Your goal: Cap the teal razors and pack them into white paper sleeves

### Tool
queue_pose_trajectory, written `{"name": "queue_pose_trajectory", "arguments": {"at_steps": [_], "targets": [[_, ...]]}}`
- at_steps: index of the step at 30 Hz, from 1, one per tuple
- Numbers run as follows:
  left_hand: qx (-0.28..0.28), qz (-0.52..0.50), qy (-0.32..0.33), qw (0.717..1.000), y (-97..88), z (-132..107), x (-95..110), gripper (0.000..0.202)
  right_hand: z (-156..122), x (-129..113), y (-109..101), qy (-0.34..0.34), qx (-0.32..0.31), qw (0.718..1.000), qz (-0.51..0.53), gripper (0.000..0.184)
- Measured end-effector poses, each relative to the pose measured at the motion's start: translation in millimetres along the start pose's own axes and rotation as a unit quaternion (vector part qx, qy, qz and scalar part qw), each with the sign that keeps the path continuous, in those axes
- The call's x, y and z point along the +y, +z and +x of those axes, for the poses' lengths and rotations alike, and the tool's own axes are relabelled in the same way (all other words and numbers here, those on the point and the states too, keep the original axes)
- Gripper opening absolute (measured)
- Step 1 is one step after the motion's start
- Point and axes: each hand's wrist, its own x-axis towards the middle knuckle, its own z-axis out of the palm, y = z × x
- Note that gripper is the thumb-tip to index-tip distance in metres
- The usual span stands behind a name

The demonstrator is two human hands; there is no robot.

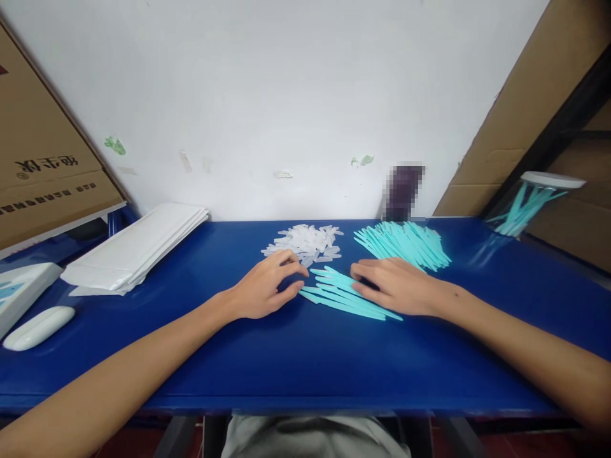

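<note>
A small fanned group of slim turquoise eyebrow razors (341,296) lies on the blue table between my hands. At their left ends is my left hand (267,286), thumb and index finger apart, with nothing visibly held. My right hand (394,283) rests over the right part of the group, its bent fingers and thumb apart and touching or just above the handles. Behind the left hand is a heap of small translucent white caps (308,240). A larger pile of the same turquoise razors (405,242) sits behind my right hand, partly covered by it.
White flat packets (138,248) are stacked at the left, near a white mouse-shaped object (39,327) and a white box (23,289). A clear jar with a white lid (529,200) holds more turquoise sticks at the right. A cardboard box (52,159) stands far left, and a wall backs the table.
</note>
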Motion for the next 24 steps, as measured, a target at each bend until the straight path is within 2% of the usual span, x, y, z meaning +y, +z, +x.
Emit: {"name": "queue_pose_trajectory", "arguments": {"at_steps": [5,14,24], "targets": [[-0.044,0.007,0.019,0.999,-2.8,-1,3,0.039,0,0,4,-0.005,-0.002,1.000,0.019,0.028],[-0.118,0.026,0.068,0.990,1.4,4,18,0.057,4,-9,-1,-0.011,-0.014,1.000,0.021,0.030],[-0.105,0.053,0.083,0.990,-11.4,-5,15,0.051,3,-4,1,-0.003,-0.009,0.998,0.065,0.036]]}}
